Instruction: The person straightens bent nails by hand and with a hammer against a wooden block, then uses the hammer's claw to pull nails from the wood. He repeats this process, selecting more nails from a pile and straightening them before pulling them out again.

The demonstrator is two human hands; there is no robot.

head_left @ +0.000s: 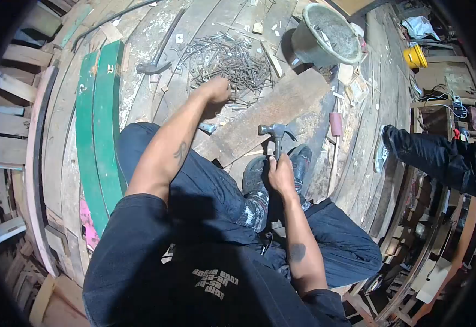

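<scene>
My left hand (pixel 216 90) reaches to the near edge of a pile of loose nails (pixel 238 61) on the wooden floor. Its fingers are curled together, and whatever they may hold is hidden. Closed around the handle of a claw hammer (pixel 277 132), my right hand (pixel 281 173) is between my knees, above my shoes, with the hammer head pointing away from me. A flat brown board (pixel 270 111) lies just beyond the hammer head, between the nails and my feet.
Green planks (pixel 104 131) lie at left, near a second hammer (pixel 153 67). A bucket (pixel 330 35) stands beyond the board. A mallet (pixel 335 125) with a pinkish head lies right of it. Another person's leg (pixel 434 158) extends in from the right.
</scene>
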